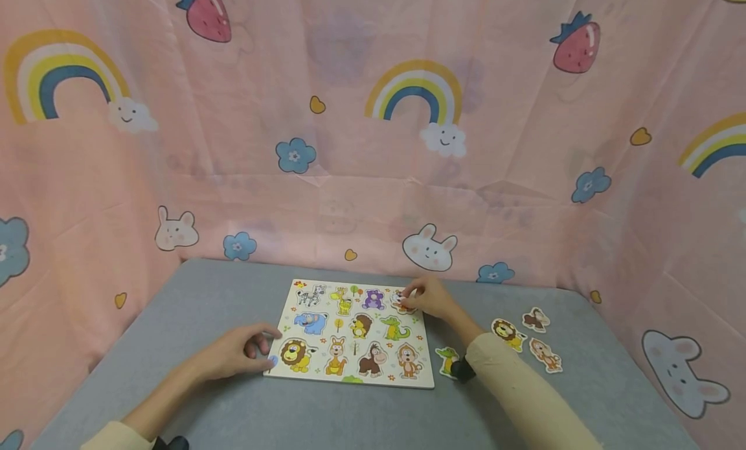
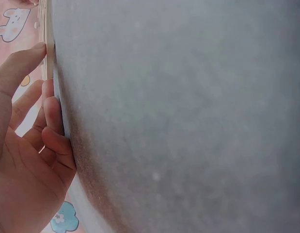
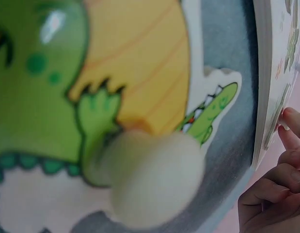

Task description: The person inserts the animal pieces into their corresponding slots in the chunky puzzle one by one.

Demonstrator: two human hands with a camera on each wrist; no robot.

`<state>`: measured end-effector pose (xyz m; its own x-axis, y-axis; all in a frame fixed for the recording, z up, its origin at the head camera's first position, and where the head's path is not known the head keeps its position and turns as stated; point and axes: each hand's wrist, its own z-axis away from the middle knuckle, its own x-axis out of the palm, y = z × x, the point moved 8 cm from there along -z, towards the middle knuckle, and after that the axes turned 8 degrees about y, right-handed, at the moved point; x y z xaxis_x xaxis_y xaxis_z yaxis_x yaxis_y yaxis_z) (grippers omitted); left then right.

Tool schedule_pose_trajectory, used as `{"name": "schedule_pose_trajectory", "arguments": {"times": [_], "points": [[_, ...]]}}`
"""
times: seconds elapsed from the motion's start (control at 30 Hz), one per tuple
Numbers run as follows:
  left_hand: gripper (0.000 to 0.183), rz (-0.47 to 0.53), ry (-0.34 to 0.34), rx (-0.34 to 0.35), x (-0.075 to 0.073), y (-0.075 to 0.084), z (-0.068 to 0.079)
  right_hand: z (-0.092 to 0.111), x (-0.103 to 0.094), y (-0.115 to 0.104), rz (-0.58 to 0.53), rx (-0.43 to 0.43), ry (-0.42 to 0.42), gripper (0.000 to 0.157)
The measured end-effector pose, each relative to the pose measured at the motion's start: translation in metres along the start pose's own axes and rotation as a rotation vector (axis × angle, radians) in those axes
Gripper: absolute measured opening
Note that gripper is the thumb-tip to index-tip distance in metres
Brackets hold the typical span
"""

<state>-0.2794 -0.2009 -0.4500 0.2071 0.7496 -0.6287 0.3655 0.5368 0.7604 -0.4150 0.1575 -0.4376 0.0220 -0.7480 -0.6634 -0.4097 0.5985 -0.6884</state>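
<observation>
A wooden animal puzzle board [image 1: 373, 380] lies on the grey table. At its upper right corner my right hand [image 1: 434, 298] pinches a small animal puzzle piece [image 1: 398, 302] between thumb and fingertips, over the corner picture. Which animal it shows is partly hidden by the fingers. My left hand [image 1: 241, 351] rests at the board's left side, thumb and forefinger touching its edge and the other fingers loosely bent. Below the right forearm lies a crocodile piece [image 1: 446, 359]; in the right wrist view this crocodile piece [image 3: 140, 63] looms close, with a white knob [image 3: 157, 179].
Right of the right forearm lie a lion piece [image 1: 508, 335], a brown horse-like piece [image 1: 535, 320] and a monkey piece [image 1: 546, 356]. A pink printed curtain [image 1: 350, 197] stands round the table's back and sides.
</observation>
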Motion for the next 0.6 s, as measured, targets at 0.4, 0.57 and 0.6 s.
{"name": "schedule_pose_trajectory", "arguments": {"times": [0.4,0.57,0.6], "points": [[0.045,0.000,-0.004,-0.004,-0.0001,0.0003,-0.0001,0.0023,-0.0007,-0.0027,-0.003,-0.030,-0.011,0.006],[0.045,0.000,-0.007,-0.005,0.0001,0.0004,-0.0002,0.0028,0.0008,-0.0011,0.000,-0.015,-0.010,0.006],[0.045,0.000,-0.007,-0.003,0.0001,0.0004,-0.0003,0.0029,0.0010,-0.0009,-0.003,-0.009,-0.010,0.006]]}}
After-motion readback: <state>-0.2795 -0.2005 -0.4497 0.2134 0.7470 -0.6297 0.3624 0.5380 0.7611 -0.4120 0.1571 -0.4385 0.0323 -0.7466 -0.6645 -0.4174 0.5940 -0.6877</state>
